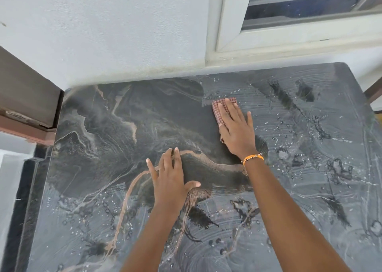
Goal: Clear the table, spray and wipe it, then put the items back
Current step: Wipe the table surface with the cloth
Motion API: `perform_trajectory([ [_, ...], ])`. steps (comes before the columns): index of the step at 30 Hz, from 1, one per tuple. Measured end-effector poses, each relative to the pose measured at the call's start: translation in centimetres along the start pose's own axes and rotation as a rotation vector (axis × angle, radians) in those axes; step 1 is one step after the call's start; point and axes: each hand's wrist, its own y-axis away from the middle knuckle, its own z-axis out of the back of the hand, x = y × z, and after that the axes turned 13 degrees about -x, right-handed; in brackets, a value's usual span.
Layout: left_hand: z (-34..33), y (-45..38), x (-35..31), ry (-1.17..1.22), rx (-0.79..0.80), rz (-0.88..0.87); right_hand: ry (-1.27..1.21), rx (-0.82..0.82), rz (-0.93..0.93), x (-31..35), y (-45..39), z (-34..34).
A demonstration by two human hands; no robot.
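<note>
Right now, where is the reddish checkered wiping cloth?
In the head view, the reddish checkered cloth lies flat under the right hand, on the dark marbled table, right of centre toward the far edge, below the white window frame.

The table [115,127] top looks like dark marbled stone with tan veins: matt and dry at the far left, wet, streaked and beaded with droplets on the right and near side. The cloth [219,111] is reddish, waffle-textured fabric. The wall [103,34] behind is rough, matt white plaster.
</note>
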Motion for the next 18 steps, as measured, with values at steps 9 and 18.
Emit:
perform_trajectory([
  [9,-0.6,-0.1,-0.1,-0.019,0.017,0.016,-0.012,-0.069,-0.154,-0.5,3.8,1.0],
  [18,0.1,-1.1,-1.1,0.035,-0.068,0.045,-0.141,0.087,0.323,8.5,-3.9,-3.7],
])
